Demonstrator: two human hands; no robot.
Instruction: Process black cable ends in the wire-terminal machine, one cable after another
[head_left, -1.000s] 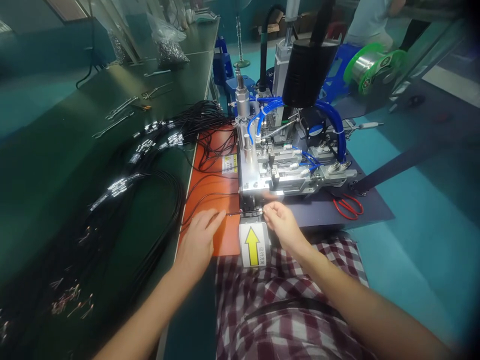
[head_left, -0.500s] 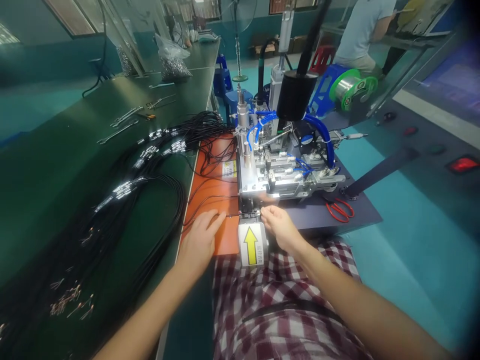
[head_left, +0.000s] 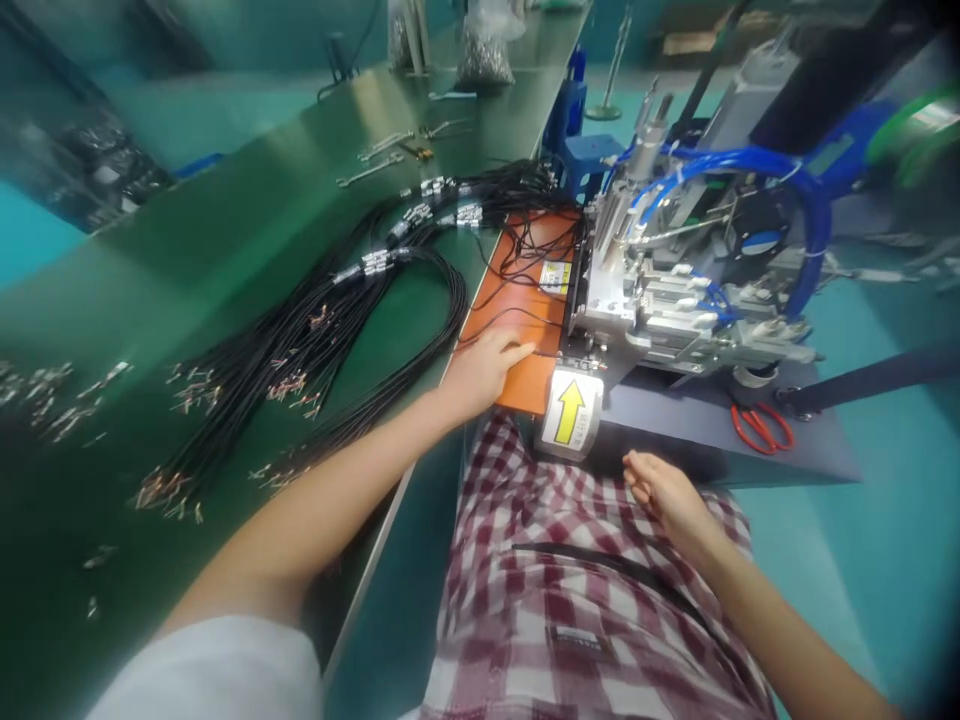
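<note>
We are viewing a workshop: thin black cables [head_left: 296,345] are lying along a green surface [head_left: 247,230] beside a blue-tubed silvery metal machine [head_left: 611,295].

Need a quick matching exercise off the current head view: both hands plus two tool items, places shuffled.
Column 1
1. Left hand
2. Right hand
3. Red-handled tool
4. Wrenches

Column 2
A. On the dark machine base, to the right of the yellow arrow
B. On the green tabletop
C. Over the orange plate
D. Over the checked garment, apart from the machine

Pairs: 1-C, 2-D, 3-A, 4-B
</note>
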